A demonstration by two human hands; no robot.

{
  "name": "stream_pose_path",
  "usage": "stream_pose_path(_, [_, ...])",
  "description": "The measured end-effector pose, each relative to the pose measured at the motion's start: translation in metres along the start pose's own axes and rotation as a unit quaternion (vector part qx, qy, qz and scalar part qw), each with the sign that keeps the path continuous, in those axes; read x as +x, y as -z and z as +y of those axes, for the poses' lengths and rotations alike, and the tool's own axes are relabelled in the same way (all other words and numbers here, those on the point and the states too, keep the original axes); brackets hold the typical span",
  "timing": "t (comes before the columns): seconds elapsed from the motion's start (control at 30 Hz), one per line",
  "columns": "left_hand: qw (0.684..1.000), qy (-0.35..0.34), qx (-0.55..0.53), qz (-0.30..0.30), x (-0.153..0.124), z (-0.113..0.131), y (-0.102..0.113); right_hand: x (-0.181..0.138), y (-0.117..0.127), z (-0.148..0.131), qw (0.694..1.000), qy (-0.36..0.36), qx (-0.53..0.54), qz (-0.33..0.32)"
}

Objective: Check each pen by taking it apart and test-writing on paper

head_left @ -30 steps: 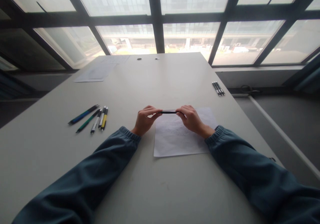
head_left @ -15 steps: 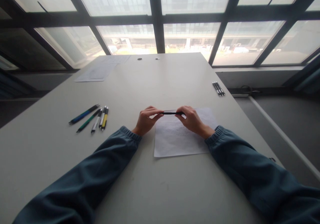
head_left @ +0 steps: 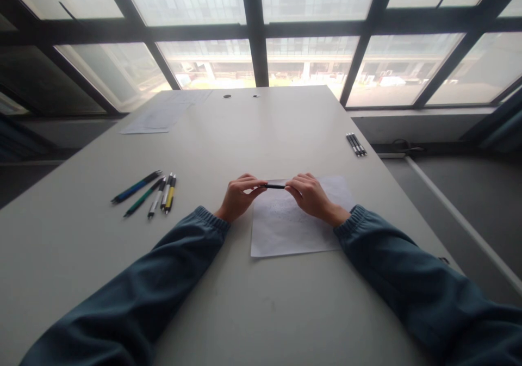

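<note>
Head view, left hand (head_left: 237, 197) and right hand (head_left: 310, 197) pinching black pen (head_left: 276, 186), paper (head_left: 287, 238) beneath

1. An office or study room is suggested by a broad white bench (head_left: 265, 143) at centre.
2. Pens (head_left: 144, 197) and papers (head_left: 157, 118) are seen at left.
3. The top is filled by dark-framed windows (head_left: 256, 31).

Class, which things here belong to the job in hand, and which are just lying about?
Job in hand:
- black pen, held between the left hand and right hand
- sheet below, seemingly

Lying about, as far as this moment shows:
- coloured pens, left
- dark pens, right
- papers, far left
</note>
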State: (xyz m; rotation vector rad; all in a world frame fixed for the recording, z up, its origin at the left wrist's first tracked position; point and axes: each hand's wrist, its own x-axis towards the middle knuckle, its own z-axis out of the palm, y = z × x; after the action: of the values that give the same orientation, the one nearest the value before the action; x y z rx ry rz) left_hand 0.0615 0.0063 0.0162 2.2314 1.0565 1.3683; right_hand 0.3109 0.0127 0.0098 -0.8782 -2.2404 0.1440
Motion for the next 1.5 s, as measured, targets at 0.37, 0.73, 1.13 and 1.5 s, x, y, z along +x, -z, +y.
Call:
stream_pose_path(0.37, [1.0, -0.004, 0.004, -0.012, 0.0003, 0.0013, 0.0005, -0.0016, -0.0043, 0.0029, 0.997, -0.037, 0.07, 0.025])
stream_pose_path(0.73, [1.0, -0.019, 0.007, -0.018, 0.0005, 0.0018, 0.0014, -0.0009, -0.001, 0.0014, 1.0, -0.013, 0.011, -0.021])
stream_pose_path(1.13, [0.999, -0.038, -0.003, -0.038, 0.0015, 0.0012, 0.0007, 0.0005, -0.0011, -0.0009, 0.999, -0.034, 0.005, -0.031])
stream_pose_path(1.5, [0.995, 0.096, -0.022, -0.002, -0.0039, 0.0009, 0.0005, -0.0012, -0.0032, 0.0024, 0.999, -0.006, 0.031, 0.023])
